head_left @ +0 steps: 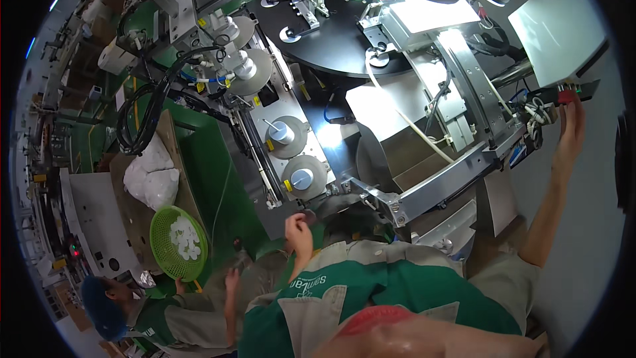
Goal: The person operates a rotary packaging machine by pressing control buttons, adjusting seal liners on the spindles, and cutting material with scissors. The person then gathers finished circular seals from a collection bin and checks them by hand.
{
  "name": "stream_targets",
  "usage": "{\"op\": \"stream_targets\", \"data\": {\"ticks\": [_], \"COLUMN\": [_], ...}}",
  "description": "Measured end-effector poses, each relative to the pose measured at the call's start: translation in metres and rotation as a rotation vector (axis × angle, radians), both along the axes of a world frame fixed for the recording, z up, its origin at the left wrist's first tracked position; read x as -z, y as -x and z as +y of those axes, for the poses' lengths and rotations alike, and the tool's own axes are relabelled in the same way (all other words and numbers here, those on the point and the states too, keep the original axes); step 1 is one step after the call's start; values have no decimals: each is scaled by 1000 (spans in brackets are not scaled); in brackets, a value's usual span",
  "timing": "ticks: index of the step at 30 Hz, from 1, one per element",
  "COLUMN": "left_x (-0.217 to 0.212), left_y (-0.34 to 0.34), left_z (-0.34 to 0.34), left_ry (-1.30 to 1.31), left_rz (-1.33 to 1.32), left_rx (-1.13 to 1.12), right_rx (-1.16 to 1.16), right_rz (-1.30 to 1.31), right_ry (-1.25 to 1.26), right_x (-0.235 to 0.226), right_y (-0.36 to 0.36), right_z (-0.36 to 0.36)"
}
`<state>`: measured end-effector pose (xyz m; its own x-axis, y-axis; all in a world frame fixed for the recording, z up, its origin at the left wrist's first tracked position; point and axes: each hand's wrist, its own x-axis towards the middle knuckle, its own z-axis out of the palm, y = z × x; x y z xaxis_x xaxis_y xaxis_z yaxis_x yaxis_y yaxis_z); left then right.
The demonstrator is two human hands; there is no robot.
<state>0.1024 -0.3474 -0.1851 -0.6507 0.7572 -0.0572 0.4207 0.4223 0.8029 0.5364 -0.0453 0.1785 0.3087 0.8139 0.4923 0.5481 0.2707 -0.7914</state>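
Note:
My right hand point(571, 122) is stretched out at the far right. Its fingers are extended and rest against a small control box point(567, 95) with red and green parts, below a tilted white panel point(560, 23). At the machine's near edge is my left hand point(299, 235), its fingers curled inward. A small dark shape shows beside its fingertips, and whether the hand grips it is too unclear to make out. Just ahead of that hand stands a grey round plate with a light blue hub point(302, 179), with a similar hub point(281, 133) behind it.
A black turntable point(331, 43) fills the machine's back, under bright lamps. A metal frame bar point(444, 189) crosses in front of me. To the left, a green basket point(159, 245) holds white pieces beside a white bag point(152, 176). A co-worker in a blue cap point(103, 308) sits there.

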Motion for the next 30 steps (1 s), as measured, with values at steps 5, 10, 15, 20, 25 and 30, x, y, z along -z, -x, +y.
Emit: {"op": "stream_targets", "data": {"ticks": [5,10,15,20,25,30], "left_x": [1,23,50,58,64,62], "left_y": [81,144,158,179,192,187], "left_z": [48,111,136,147,154,157], "left_ry": [-114,-171,-129,-213,-193,-187], "left_rz": [254,366,288,292,288,324], "left_rx": [-316,-333,-297,-128,-45,-5], "right_rx": [2,35,108,141,201,258], "right_rz": [72,107,84,113,129,202], "right_ry": [-6,-13,-18,-14,-59,-104], "right_x": [-10,-10,-7,-4,0,9], "right_y": [4,12,28,22,25,1], "right_z": [-7,0,6,9,10,12]}}
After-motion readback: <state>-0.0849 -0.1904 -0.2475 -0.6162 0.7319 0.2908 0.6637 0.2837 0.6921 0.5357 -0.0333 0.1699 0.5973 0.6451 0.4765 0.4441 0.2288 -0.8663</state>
